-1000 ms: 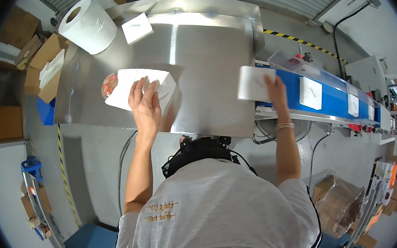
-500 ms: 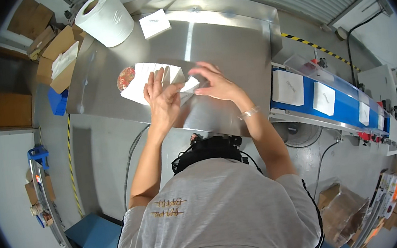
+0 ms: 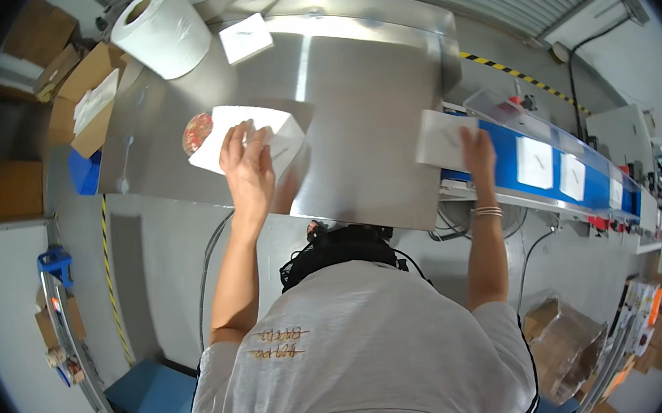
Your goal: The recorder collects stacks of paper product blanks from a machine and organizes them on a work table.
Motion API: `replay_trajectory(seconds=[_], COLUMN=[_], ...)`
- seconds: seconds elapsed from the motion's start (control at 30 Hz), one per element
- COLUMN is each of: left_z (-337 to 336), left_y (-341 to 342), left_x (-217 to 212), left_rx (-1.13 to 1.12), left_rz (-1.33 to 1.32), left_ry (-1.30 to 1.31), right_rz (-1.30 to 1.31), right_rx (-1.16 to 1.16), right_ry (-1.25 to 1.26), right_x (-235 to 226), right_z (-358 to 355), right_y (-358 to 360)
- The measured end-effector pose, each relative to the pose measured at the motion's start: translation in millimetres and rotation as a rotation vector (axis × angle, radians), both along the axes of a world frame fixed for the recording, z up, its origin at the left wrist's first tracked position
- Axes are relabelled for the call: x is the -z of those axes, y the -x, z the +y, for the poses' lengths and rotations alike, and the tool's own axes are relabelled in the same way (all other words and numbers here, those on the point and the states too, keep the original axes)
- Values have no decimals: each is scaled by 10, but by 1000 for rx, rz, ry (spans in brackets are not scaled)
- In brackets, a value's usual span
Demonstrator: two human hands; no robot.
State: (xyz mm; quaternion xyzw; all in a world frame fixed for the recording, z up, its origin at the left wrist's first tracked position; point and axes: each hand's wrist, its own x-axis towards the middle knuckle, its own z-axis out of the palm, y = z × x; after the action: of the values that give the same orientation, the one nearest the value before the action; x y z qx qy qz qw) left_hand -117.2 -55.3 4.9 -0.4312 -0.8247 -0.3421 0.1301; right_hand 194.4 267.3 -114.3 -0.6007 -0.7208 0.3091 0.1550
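Note:
My left hand [image 3: 248, 175] is closed over a white piece, seemingly flat cartons or a folded one [image 3: 276, 132], near the front edge of the metal table. Its fingers are bent against the white surface and hide part of it. A round red-and-white speckled thing [image 3: 198, 132] shows just left of these; what it is I cannot make out. My right hand [image 3: 479, 151], blurred by motion, grips the right end of a flat white box [image 3: 440, 140]. This box spans the table's right edge and the near end of the blue conveyor belt [image 3: 502, 146].
On the belt, several white boxes [image 3: 535, 162] lie in a row beside a clear plastic guard [image 3: 542, 121]. At the table's back left are a large white roll [image 3: 172, 42] and another white box [image 3: 246, 38]. A raised metal rim [image 3: 327, 1] runs along the back.
My right hand has moved right from beside the left hand to the conveyor and has taken hold of a white box there. My left hand stays on the white cartons.

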Motion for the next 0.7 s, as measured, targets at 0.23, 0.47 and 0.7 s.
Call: replay_trajectory(seconds=[0.23,0.47,0.7], left_z=[-13,20,-76], left_y=[-48,-57,124], left_x=[40,-38,0], left_rx=[25,117,-6], left_rz=[-4,31,19], left_ry=[-8,112,63], right_rz=[-46,515,772], right_rx=[-405,-1045,-549], right_ry=[-619,-117,440], right_x=[-649,-674,-528], right_z=[-529,-1338,-1339], right_y=[607,2110,1559])
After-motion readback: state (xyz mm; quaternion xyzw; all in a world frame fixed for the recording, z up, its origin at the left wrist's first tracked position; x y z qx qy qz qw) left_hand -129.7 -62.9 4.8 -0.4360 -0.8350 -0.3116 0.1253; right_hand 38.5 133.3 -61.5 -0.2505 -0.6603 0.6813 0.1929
